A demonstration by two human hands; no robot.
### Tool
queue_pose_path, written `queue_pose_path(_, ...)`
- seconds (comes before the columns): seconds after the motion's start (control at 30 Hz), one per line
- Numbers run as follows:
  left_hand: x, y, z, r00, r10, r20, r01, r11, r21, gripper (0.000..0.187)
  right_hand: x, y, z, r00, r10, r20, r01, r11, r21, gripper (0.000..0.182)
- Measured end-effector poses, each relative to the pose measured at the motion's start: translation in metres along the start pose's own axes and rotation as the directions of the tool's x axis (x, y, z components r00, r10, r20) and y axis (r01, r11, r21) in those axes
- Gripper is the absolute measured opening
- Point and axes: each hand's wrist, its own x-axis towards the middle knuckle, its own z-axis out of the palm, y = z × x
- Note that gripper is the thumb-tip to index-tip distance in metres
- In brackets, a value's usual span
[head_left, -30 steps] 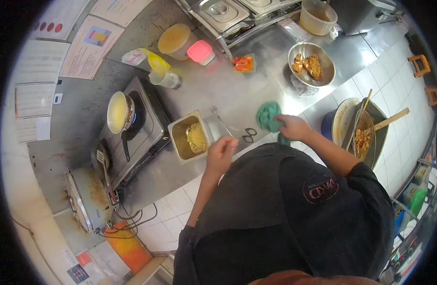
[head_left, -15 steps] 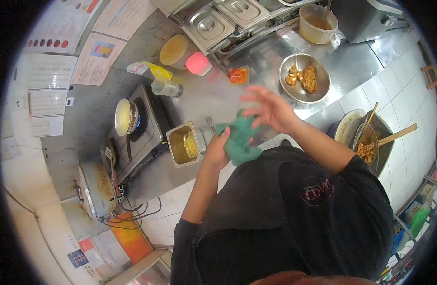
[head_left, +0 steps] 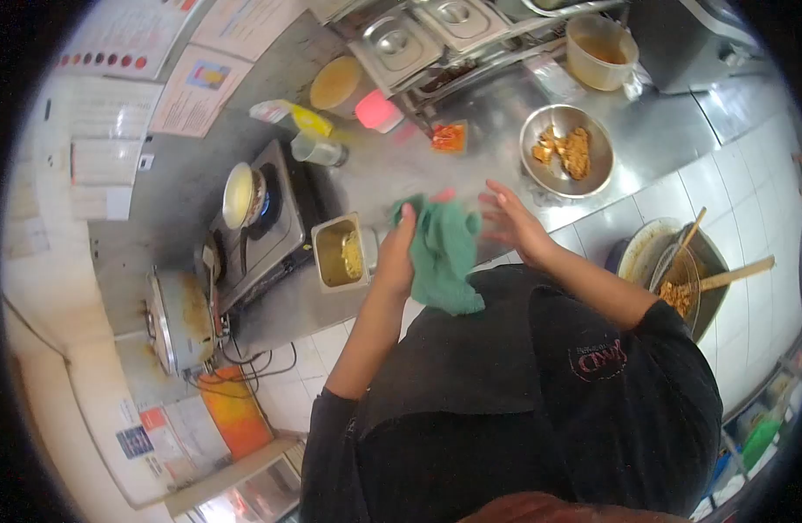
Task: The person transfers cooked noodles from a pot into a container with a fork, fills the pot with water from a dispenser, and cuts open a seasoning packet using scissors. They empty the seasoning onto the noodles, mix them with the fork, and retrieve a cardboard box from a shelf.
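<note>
A green cloth [head_left: 446,261] hangs in front of my apron, gripped at its upper left by my left hand [head_left: 403,248]. My right hand [head_left: 512,225] is just to the right of the cloth, its fingers spread and holding nothing. Beyond the hands lies the steel counter [head_left: 392,179]. A steel container [head_left: 334,253] with yellow shreds is left of my left hand. A steel bowl [head_left: 566,187] with browned fried pieces stands beyond my right hand.
At the left, a pan [head_left: 241,196] sits on a lit gas stove [head_left: 283,218], near a large pot [head_left: 179,322]. Lidded steel trays [head_left: 392,44] and a tub of liquid [head_left: 601,52] stand at the back. A big pot [head_left: 719,296] with a strainer is at the right.
The green cloth has opened out and hangs longer from my left hand. My right hand has moved away from it, slightly lower. The camera view has shifted a little.
</note>
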Motion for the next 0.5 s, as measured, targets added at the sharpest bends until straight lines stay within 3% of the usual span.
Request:
queue_pose_path(0.07, 0.018, -0.012, -0.005, 0.960, 0.276, -0.044, -0.227, 0.863, 0.452, 0.061, -0.003, -0.005, 0.010, 0.971, 0.078, 0.228, -0.120, 0.977, 0.178, 0.069)
queue_pose_path(0.1, 0.028, -0.025, -0.008, 0.915, 0.402, -0.025, -0.290, 0.703, 0.650, 0.062, -0.002, -0.009, 0.014, 0.977, 0.058, 0.206, -0.086, 0.988, 0.130, 0.065)
queue_pose_path(0.13, 0.035, -0.041, -0.016, 0.901, 0.433, -0.002, -0.168, 0.355, 0.920, 0.064, 0.001, -0.012, 0.019, 0.982, 0.035, 0.187, -0.052, 0.995, 0.084, 0.061)
queue_pose_path(0.17, 0.041, -0.054, -0.025, 0.893, 0.450, 0.024, 0.007, -0.068, 0.998, 0.066, 0.008, -0.019, 0.026, 0.984, 0.004, 0.179, -0.010, 0.999, 0.035, 0.058)
queue_pose_path(0.2, 0.043, -0.060, -0.028, 0.913, 0.408, 0.029, -0.013, -0.042, 0.999, 0.068, 0.012, -0.033, 0.029, 0.992, -0.045, 0.121, 0.100, 0.863, -0.495, 0.047)
queue_pose_path(0.27, 0.030, -0.067, -0.036, 0.950, 0.308, 0.044, -0.050, 0.014, 0.999, 0.071, 0.016, -0.035, 0.019, 0.964, -0.228, 0.140, 0.241, 0.508, -0.827, 0.047)
queue_pose_path(0.3, 0.021, -0.062, -0.040, 0.933, 0.357, 0.047, -0.045, -0.016, 0.999, 0.069, 0.016, -0.036, 0.017, 0.932, -0.324, 0.163, 0.257, 0.273, -0.927, 0.048)
queue_pose_path(0.37, 0.001, -0.051, -0.047, 0.899, 0.432, 0.076, -0.056, -0.059, 0.997, 0.065, 0.006, -0.046, 0.028, 0.975, -0.162, 0.150, 0.166, 0.091, -0.982, 0.051)
queue_pose_path(0.4, -0.008, -0.040, -0.052, 0.865, 0.499, 0.059, -0.065, -0.005, 0.998, 0.063, 0.002, -0.050, 0.030, 0.990, -0.083, 0.117, 0.117, -0.012, -0.993, 0.053)
queue_pose_path(0.43, -0.022, -0.022, -0.054, 0.827, 0.561, 0.034, -0.078, 0.055, 0.995, 0.061, 0.002, -0.048, 0.032, 0.979, -0.124, 0.161, 0.150, -0.093, -0.984, 0.054)
queue_pose_path(0.5, -0.054, 0.030, -0.038, 0.755, 0.655, -0.014, -0.003, 0.025, 1.000, 0.054, 0.013, -0.038, 0.034, 0.946, -0.185, 0.267, 0.214, -0.260, -0.941, 0.057)
